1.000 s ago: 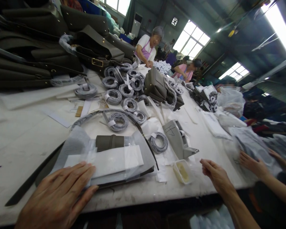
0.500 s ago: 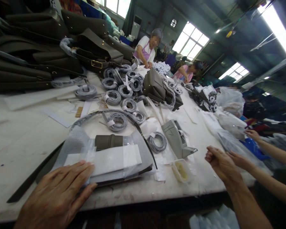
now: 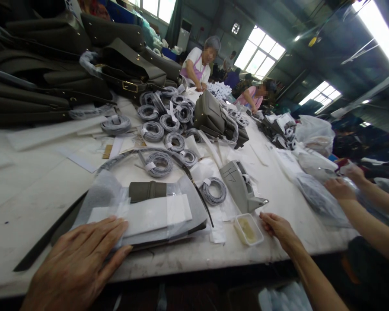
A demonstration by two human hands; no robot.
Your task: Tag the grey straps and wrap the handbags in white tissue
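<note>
My left hand (image 3: 87, 255) lies with fingers stretched over the lower left of a dark olive bag (image 3: 197, 229) wrapped in thin white sheet. A white paper piece (image 3: 152, 216) and clear tape lie across the wrap, and the bag's olive strap piece (image 3: 147, 191) shows above them. My right hand (image 3: 278, 229) is closed in a pinch just right of a clear plastic tub (image 3: 249, 230) with something yellowish in it. What the pinch holds, if anything, is too small to make out. The pointed front of a grey tape dispenser (image 3: 236, 183) lies just above these fingertips.
Several coiled, wrapped straps (image 3: 158, 164) lie behind the bag, one coil (image 3: 214, 191) near the dispenser. Olive bags (image 3: 52, 77) are piled at the back left. At right, a co-worker's hands (image 3: 340, 188) handle clear plastic. Two more people work farther down the table (image 3: 45, 190).
My right hand has moved left and slightly down, to beside the tub and dispenser tip. My left hand stays on the bag. The co-worker's hands have shifted over the plastic.
</note>
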